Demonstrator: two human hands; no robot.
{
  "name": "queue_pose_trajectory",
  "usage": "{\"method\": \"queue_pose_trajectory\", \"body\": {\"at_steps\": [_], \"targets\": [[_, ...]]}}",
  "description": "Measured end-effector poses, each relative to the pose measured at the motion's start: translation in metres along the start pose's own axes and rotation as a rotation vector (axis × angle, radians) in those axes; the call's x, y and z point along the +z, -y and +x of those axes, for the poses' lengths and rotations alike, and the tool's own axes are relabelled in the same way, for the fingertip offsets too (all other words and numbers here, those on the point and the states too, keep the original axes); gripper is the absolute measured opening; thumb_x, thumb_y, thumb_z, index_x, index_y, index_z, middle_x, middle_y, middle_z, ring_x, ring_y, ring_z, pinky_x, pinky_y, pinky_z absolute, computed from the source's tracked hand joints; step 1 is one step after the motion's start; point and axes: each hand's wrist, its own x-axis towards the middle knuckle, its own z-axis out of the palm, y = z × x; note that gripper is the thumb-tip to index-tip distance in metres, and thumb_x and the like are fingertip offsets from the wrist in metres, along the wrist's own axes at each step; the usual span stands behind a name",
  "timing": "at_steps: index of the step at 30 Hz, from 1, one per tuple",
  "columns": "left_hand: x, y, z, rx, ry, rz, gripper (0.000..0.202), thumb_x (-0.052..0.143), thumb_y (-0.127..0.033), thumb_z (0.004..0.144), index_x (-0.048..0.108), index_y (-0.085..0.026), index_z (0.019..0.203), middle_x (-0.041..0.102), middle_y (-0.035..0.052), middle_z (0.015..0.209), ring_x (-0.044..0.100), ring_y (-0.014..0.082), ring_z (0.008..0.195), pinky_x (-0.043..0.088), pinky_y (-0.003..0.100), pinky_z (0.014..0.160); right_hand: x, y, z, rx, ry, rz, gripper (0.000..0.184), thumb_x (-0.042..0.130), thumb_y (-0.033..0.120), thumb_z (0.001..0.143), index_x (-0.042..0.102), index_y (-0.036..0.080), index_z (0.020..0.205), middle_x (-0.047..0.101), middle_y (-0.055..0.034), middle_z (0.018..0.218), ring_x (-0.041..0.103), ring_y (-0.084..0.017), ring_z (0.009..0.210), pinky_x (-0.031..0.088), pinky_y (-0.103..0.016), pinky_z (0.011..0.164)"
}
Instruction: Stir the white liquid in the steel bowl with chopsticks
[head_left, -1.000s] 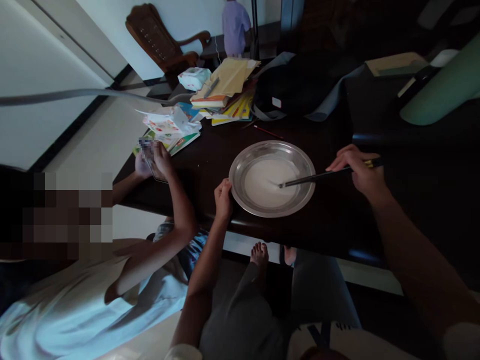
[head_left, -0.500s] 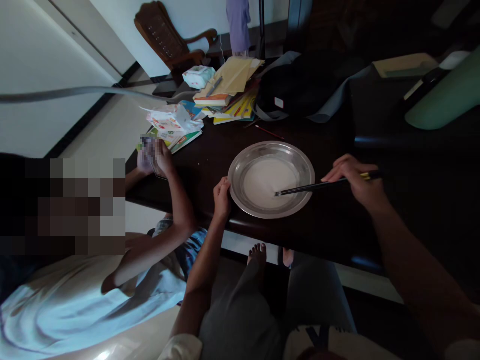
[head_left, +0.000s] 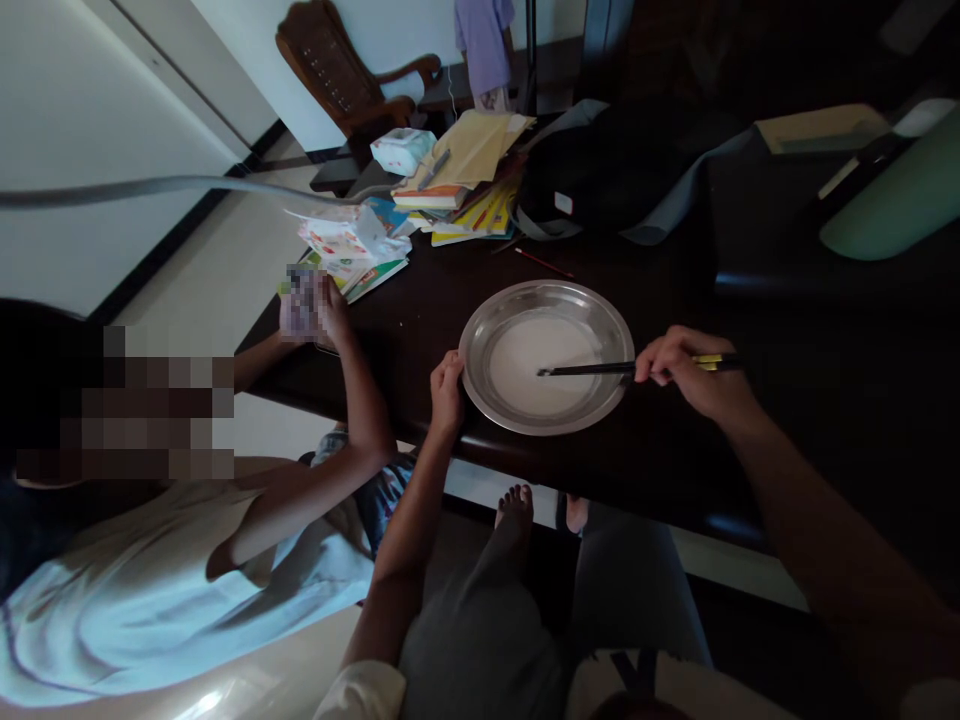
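A wide metal basin [head_left: 476,395] sits on the dark table, holding a pale, milky liquid [head_left: 544,350]. My left hand [head_left: 448,392] is closed on the basin's left rim. In my right hand [head_left: 686,368] is a pair of dark chopsticks [head_left: 600,369], gripped near their yellow-marked upper ends. Their tips dip into the liquid near the middle of the basin, and the shafts cross over its right rim.
Another person [head_left: 300,520] sits at my left, both hands around a blurred-out object. Behind the basin lie stacked books and papers [head_left: 465,180], tissue packs [head_left: 405,150] and a black bag [head_left: 600,180]. A green bottle [head_left: 892,200] is at the far right.
My right hand has shifted left with the chopsticks, whose tips moved slightly left and up in the liquid. My left hand keeps its hold on the rim.
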Motion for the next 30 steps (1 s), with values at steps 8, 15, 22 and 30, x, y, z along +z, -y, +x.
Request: {"method": "queue_pose_trajectory", "body": {"at_steps": [8, 15, 22, 30], "targets": [[-0.003, 0.003, 0.001, 0.037, 0.031, 0.007, 0.037, 0.065, -0.042, 0.089, 0.054, -0.02, 0.061, 0.045, -0.0026, 0.064, 0.041, 0.0132, 0.066, 0.042, 0.024, 0.068, -0.003, 0.001, 0.004, -0.001, -0.11, 0.056, 0.028, 0.087, 0.033, 0.081, 0.064, 0.032, 0.095, 0.082, 0.0032, 0.088, 0.061, -0.014, 0.057, 0.044, -0.03, 0.051], [-0.003, 0.004, 0.002, 0.029, 0.03, -0.019, 0.038, 0.067, -0.041, 0.088, 0.052, -0.019, 0.06, 0.044, -0.0029, 0.064, 0.041, 0.0129, 0.066, 0.041, 0.024, 0.067, 0.011, -0.006, 0.001, -0.055, -0.188, 0.159, 0.017, 0.071, 0.047, 0.095, 0.063, 0.032, 0.092, 0.076, 0.0025, 0.073, 0.06, -0.017, 0.056, 0.04, -0.031, 0.049], [-0.001, 0.002, 0.002, 0.04, 0.029, -0.009, 0.04, 0.067, -0.042, 0.087, 0.05, -0.02, 0.06, 0.041, -0.0034, 0.063, 0.038, 0.0124, 0.064, 0.04, 0.024, 0.065, 0.004, -0.002, 0.001, -0.04, -0.15, -0.075, 0.022, 0.066, 0.045, 0.099, 0.072, 0.026, 0.089, 0.082, -0.0039, 0.092, 0.066, -0.016, 0.066, 0.051, -0.033, 0.06], [0.0, 0.006, 0.003, 0.022, 0.016, -0.015, 0.038, 0.067, -0.043, 0.087, 0.05, -0.02, 0.061, 0.04, -0.0036, 0.064, 0.039, 0.0125, 0.065, 0.04, 0.024, 0.066, 0.004, -0.003, 0.0, -0.024, -0.141, -0.059, 0.011, 0.071, 0.038, 0.096, 0.073, 0.027, 0.097, 0.081, -0.0012, 0.088, 0.07, -0.016, 0.07, 0.052, -0.03, 0.058]]}}
